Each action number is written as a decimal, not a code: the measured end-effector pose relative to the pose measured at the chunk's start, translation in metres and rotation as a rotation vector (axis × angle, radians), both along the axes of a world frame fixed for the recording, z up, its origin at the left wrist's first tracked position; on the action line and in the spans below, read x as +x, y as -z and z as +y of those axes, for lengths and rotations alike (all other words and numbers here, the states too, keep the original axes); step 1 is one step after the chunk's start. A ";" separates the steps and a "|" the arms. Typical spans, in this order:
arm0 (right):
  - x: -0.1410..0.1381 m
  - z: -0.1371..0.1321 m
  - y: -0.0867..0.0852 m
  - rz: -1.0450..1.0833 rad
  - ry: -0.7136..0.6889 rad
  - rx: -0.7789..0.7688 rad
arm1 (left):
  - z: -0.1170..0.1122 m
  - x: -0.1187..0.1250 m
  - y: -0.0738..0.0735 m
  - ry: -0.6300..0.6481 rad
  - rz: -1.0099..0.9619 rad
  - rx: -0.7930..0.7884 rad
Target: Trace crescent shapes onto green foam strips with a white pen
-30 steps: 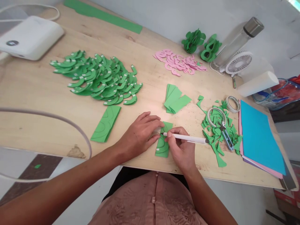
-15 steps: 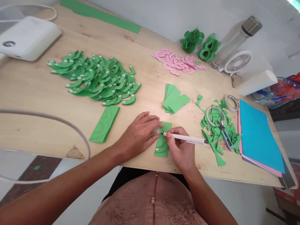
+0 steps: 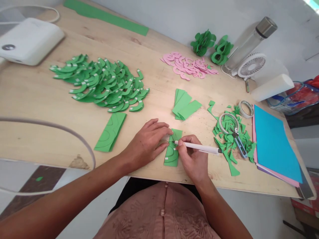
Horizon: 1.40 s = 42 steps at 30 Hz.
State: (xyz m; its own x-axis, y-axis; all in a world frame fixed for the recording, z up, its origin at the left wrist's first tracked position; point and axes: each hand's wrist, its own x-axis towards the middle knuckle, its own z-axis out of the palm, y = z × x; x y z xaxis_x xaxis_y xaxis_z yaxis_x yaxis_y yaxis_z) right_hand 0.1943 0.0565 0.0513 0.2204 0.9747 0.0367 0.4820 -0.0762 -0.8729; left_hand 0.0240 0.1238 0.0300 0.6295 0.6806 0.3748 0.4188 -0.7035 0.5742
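Note:
My right hand (image 3: 194, 164) grips a white pen (image 3: 199, 147), its tip on a small green paper strip (image 3: 176, 134) near the table's front edge. A curved shape with white tabs shows on the lower part of that strip; whether it is a separate piece I cannot tell. My left hand (image 3: 149, 141) lies with fingers stretched out, its fingertips at the strip's left edge. To its left is a folded green paper strip (image 3: 110, 132) with drawn curves. Several plain green strips (image 3: 185, 104) overlap just beyond my hands.
At the back left is a heap of curved green pieces (image 3: 104, 83); pink cut-outs (image 3: 188, 66) lie farther right. Green scraps (image 3: 230, 156), a tape roll (image 3: 246, 109) and a blue-handled cutter (image 3: 240, 146) sit right, by blue sheets (image 3: 276, 142). A cable (image 3: 62, 127) arches at left.
The pen tip has shifted slightly to the right over the strip, with my right hand moving a little. My left hand stays in place.

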 end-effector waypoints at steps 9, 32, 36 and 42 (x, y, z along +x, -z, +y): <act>0.001 0.000 0.000 -0.006 0.018 0.014 | -0.001 -0.001 -0.001 0.002 0.006 -0.009; 0.000 -0.003 0.005 -0.070 0.031 0.065 | -0.001 0.000 0.001 -0.001 0.006 -0.012; -0.001 -0.002 0.004 -0.084 0.033 0.060 | -0.001 -0.001 0.000 0.001 0.000 -0.001; -0.001 -0.001 0.004 -0.092 0.029 0.068 | -0.001 0.000 -0.001 -0.003 0.015 -0.026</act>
State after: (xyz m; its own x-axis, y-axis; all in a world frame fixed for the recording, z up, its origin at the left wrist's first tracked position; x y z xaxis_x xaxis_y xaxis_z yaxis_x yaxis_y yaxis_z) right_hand 0.1928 0.0559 0.0469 0.2409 0.9626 0.1239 0.5591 -0.0333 -0.8284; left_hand 0.0243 0.1232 0.0311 0.6333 0.6915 0.3474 0.4293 -0.6874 0.5858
